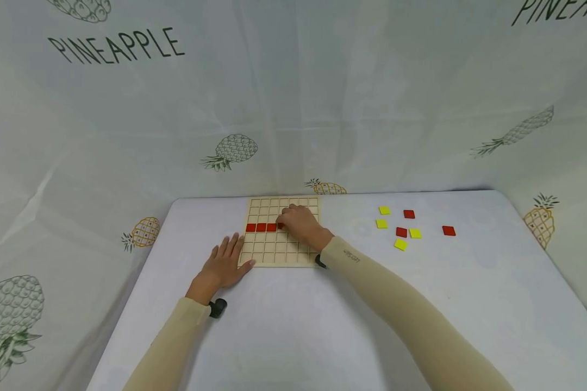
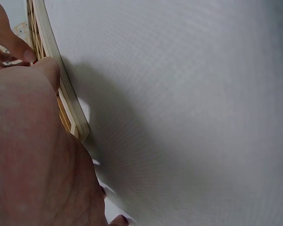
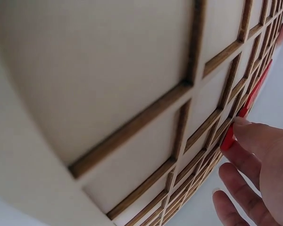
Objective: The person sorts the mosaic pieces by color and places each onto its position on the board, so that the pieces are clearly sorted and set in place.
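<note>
A pale wooden grid board lies toward the back of the white table. Three red square tiles sit side by side in one row, starting at the board's left edge. Over the board, my right hand pinches another red tile between thumb and fingers, at the cell right of that row. My left hand lies with fingers spread at the board's left side, its thumb on the lower left corner. In the left wrist view the left thumb rests over the board's rim.
To the right of the board lie several loose tiles, among them a yellow tile, a red tile and a farther red tile. A pineapple-print curtain hangs behind the table.
</note>
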The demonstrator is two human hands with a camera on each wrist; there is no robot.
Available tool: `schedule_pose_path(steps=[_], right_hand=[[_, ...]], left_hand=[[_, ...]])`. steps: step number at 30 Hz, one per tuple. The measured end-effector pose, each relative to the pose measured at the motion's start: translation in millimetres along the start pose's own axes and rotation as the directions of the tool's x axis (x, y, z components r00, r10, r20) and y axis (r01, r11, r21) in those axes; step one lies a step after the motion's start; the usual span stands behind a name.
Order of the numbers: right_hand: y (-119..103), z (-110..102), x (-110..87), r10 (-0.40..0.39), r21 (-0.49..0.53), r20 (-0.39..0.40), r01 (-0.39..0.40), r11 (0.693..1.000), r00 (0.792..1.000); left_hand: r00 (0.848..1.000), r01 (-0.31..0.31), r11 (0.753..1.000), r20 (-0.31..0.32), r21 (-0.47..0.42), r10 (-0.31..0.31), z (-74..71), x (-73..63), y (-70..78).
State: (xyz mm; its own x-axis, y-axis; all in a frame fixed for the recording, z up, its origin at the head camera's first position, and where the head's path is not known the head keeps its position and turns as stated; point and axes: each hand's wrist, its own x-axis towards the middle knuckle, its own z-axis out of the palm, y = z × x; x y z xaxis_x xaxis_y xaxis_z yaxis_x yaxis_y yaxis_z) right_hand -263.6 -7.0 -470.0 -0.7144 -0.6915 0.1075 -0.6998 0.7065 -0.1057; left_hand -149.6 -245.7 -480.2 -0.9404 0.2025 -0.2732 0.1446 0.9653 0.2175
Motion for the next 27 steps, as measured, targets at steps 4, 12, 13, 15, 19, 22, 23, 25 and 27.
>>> schedule_pose_path(steps=[4, 12, 13, 15, 19, 22, 23, 25, 27], right_hand=[[-1.7, -0.5, -0.2, 0.007, -0.001, 0.008, -0.007, 1.0, 1.0], [-4.2, -2.2, -0.2, 0.01, -0.041, 0.024, -0.009, 0.999, 1.0], [-4.4, -2.4, -0.6, 0.008, -0.055, 0.031, -0.006, 0.998, 0.999], [-4.8, -2.8, -1.7, 0.008, -0.071, 0.04, -0.005, 0.997, 0.999], [-5.3, -3.1, -5.3, 0.001, -0.097, 0.06, 0.005, 0.995, 0.998], [-4.6, -3.8, -9.8, -0.021, -0.104, 0.044, 0.025, 0.994, 0.999], [-3.9, -4.0, -11.6, -0.031, -0.111, 0.033, 0.035, 0.993, 0.999], [-2.7, -5.9, -15.5, -0.051, -0.114, 0.008, 0.051, 0.992, 0.999], [-0.9, -8.2, -19.7, -0.068, -0.117, -0.012, 0.067, 0.991, 0.998]], left_hand=[[1.0, 0.003, 1.0, -0.003, 0.018, -0.003, 6.0, 3.1, -4.1], [1.0, 0.008, 1.0, -0.012, 0.015, -0.008, 7.7, 4.1, -5.7], [1.0, 0.01, 1.0, -0.01, 0.016, -0.009, 7.8, 4.3, -5.7], [1.0, 0.011, 1.0, -0.005, 0.018, -0.011, 7.9, 4.6, -5.6], [1.0, 0.011, 1.0, 0.0, 0.021, -0.011, 8.2, 5.5, -6.3], [1.0, 0.009, 1.0, 0.003, 0.024, -0.009, 9.0, 6.5, -7.1], [1.0, 0.009, 1.0, 0.004, 0.024, -0.009, 9.2, 6.8, -7.3], [1.0, 0.007, 1.0, 0.003, 0.023, -0.007, 9.8, 7.1, -7.6], [1.0, 0.007, 1.0, 0.0, 0.024, -0.007, 10.3, 7.3, -8.1]])
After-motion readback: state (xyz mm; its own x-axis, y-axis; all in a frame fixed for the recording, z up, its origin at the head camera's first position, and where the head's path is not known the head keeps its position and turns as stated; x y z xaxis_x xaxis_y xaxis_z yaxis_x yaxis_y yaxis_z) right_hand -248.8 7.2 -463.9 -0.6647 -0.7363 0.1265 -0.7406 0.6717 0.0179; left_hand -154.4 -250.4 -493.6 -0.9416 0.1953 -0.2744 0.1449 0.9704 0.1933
